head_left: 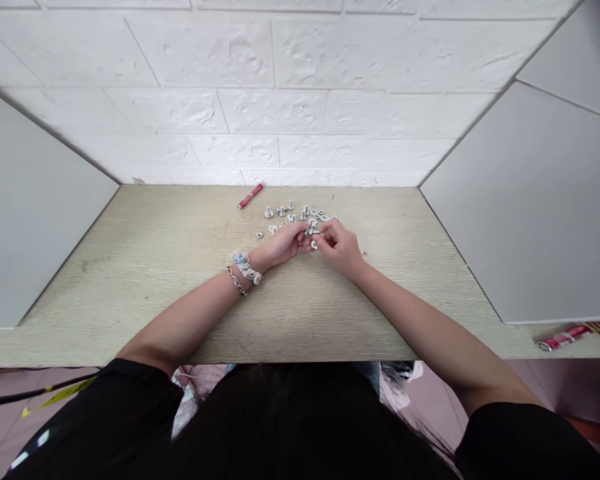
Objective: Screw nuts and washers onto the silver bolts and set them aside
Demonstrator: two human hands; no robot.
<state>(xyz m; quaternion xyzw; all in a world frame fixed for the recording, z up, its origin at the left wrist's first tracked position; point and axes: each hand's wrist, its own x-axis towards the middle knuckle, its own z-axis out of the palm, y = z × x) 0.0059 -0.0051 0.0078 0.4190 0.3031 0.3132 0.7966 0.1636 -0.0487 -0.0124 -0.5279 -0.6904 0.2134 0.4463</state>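
Note:
A small silver bolt (311, 232) lies crosswise between my two hands. My left hand (283, 245), palm partly turned up, pinches its left end between thumb and fingers. My right hand (341, 248) comes in from the right, its thumb and fingertips closed at the other end of the bolt. Whether a nut or washer is also between the right fingertips is too small to tell. A pale washer or nut (315, 245) shows just below the bolt, near the right fingertips. Right behind the hands, several upright bolts (305, 212) with washers stand on the table.
Loose washers (324, 218) lie behind my right hand, and a single nut (259, 235) is left of my left hand. A red tube (251, 196) lies near the white brick wall (300, 113). Another red cylinder (564, 337) sits at the table's (300, 320) right front edge.

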